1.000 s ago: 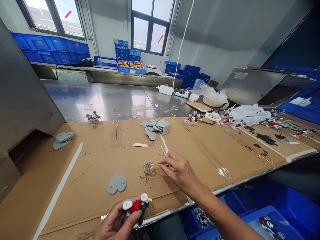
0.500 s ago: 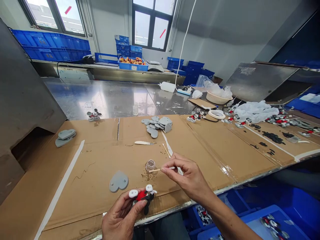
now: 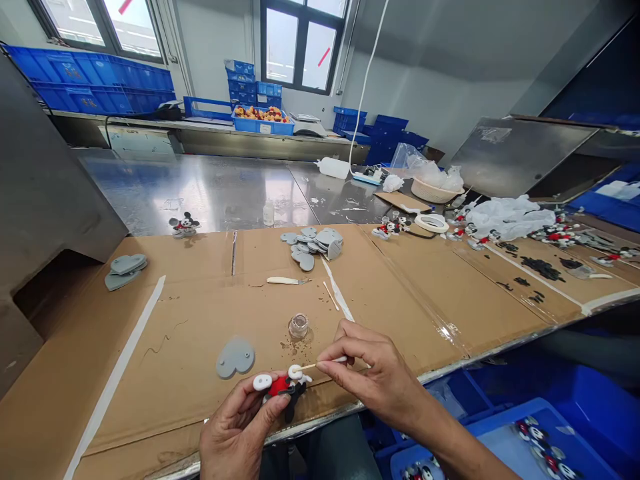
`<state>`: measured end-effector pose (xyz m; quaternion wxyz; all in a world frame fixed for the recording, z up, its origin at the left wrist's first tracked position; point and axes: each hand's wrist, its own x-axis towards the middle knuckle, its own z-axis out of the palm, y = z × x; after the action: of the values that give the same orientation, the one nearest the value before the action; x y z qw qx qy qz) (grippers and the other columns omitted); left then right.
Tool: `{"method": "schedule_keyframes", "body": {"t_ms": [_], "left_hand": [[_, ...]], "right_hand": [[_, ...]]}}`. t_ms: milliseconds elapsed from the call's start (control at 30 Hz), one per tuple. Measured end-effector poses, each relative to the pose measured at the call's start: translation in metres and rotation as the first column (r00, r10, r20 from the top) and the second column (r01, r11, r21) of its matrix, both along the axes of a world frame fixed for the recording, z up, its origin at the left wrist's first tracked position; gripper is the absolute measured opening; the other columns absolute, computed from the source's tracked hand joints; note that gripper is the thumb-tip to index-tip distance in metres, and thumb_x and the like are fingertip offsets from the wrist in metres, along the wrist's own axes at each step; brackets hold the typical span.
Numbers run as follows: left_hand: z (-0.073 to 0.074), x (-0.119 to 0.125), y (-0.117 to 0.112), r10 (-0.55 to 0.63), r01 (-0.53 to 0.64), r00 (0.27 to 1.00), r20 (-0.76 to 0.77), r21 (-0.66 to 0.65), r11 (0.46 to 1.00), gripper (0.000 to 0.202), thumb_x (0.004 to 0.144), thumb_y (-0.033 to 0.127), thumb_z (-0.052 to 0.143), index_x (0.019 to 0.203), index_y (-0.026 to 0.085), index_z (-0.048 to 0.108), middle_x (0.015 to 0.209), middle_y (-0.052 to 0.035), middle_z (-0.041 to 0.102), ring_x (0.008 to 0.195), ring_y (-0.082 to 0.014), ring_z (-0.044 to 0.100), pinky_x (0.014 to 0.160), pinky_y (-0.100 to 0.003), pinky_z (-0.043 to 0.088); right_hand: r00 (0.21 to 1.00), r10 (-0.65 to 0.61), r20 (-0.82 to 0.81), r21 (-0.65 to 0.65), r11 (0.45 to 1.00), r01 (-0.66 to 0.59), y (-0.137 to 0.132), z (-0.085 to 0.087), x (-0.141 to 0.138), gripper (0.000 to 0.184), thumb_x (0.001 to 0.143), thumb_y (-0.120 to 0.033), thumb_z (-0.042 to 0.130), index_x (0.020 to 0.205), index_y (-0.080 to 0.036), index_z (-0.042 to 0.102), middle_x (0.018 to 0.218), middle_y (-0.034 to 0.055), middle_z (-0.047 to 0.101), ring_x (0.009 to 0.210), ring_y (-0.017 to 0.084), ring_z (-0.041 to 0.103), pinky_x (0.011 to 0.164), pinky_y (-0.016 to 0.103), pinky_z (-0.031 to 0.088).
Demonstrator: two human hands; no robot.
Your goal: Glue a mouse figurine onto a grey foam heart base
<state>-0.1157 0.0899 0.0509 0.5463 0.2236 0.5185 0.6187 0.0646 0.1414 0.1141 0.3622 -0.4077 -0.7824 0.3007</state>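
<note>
My left hand [image 3: 250, 417] is closed around a small black, red and white mouse figurine [image 3: 280, 387], its white soles turned up and away from me. Between thumb and fingers my right hand [image 3: 367, 367] pinches a thin cotton swab [image 3: 310, 365]. The swab's bare end meets the right white foot, or is very close to it. Just beyond the figurine lies a grey heart-shaped base [image 3: 235, 358] with small pegs. A small glass jar [image 3: 299, 325] stands on the cardboard past my hands, dark specks around it.
Another swab [image 3: 331, 297] and a white-handled knife [image 3: 287, 281] lie farther off. Grey bases are piled at the back [image 3: 313, 247] and left [image 3: 126, 270]. More figurines [image 3: 393, 227] and black pieces [image 3: 543, 268] spread rightward. Blue bins [image 3: 530, 427] sit below the table edge.
My right hand has brought the swab from the glass jar down toward me, to the figurine's foot. My left hand still holds the figurine in nearly the same place.
</note>
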Motion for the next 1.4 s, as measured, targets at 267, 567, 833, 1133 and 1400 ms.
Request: {"method": "schedule_keyframes", "body": {"t_ms": [267,567,833,1133,1400], "left_hand": [[-0.007,-0.005,0.001,-0.039,0.039,0.999,-0.007,0.031,0.999,0.032,0.051,0.031,0.091,0.076,0.018,0.076,0.087,-0.0057,0.077,0.082,-0.0195,0.073,0.079,-0.015,0.056],[-0.022,-0.012,0.003,-0.149,0.148,0.989,0.014,0.084,0.985,0.025,0.060,0.026,0.088,0.082,0.020,0.076,0.094,-0.0049,0.076,0.088,-0.0195,0.072,0.082,-0.015,0.056],[-0.025,-0.015,0.004,-0.176,0.176,0.984,-0.004,0.072,0.982,0.024,0.062,0.027,0.087,0.082,0.019,0.076,0.093,-0.0058,0.076,0.089,-0.0209,0.072,0.081,-0.016,0.057],[-0.005,0.003,0.005,-0.033,0.033,0.999,0.043,0.009,0.999,0.032,0.050,0.029,0.091,0.075,0.019,0.074,0.081,-0.0032,0.077,0.078,-0.0187,0.073,0.072,-0.014,0.058],[-0.011,0.001,0.005,-0.122,0.125,0.992,-0.040,0.072,0.990,0.025,0.059,0.028,0.087,0.079,0.019,0.076,0.087,-0.0057,0.077,0.084,-0.0218,0.072,0.078,-0.020,0.058]], "right_hand": [[0.997,0.048,0.063,0.158,0.986,-0.058,-0.005,0.017,0.000,0.012,0.089,-0.007,0.060,0.082,-0.013,0.067,0.072,0.0006,0.052,0.069,0.013,0.050,0.061,0.023,0.035],[0.976,-0.162,0.145,0.248,0.961,0.123,0.029,-0.002,0.003,0.015,0.085,-0.003,0.061,0.079,-0.014,0.068,0.072,0.0020,0.056,0.068,0.016,0.053,0.062,0.025,0.038],[0.938,-0.227,0.263,0.321,0.937,0.137,0.039,-0.017,0.002,0.017,0.083,-0.001,0.062,0.074,-0.015,0.065,0.071,0.0015,0.055,0.067,0.016,0.054,0.060,0.023,0.039],[0.977,-0.209,0.041,0.084,0.975,0.205,0.042,-0.021,0.001,0.018,0.086,-0.019,0.058,0.072,-0.016,0.068,0.069,0.0026,0.059,0.064,0.015,0.051,0.059,0.025,0.037],[0.994,-0.061,-0.091,-0.077,0.996,0.054,0.004,0.007,-0.012,0.014,0.087,-0.018,0.063,0.075,-0.018,0.071,0.069,-0.0007,0.055,0.066,0.013,0.050,0.062,0.024,0.036]]}}
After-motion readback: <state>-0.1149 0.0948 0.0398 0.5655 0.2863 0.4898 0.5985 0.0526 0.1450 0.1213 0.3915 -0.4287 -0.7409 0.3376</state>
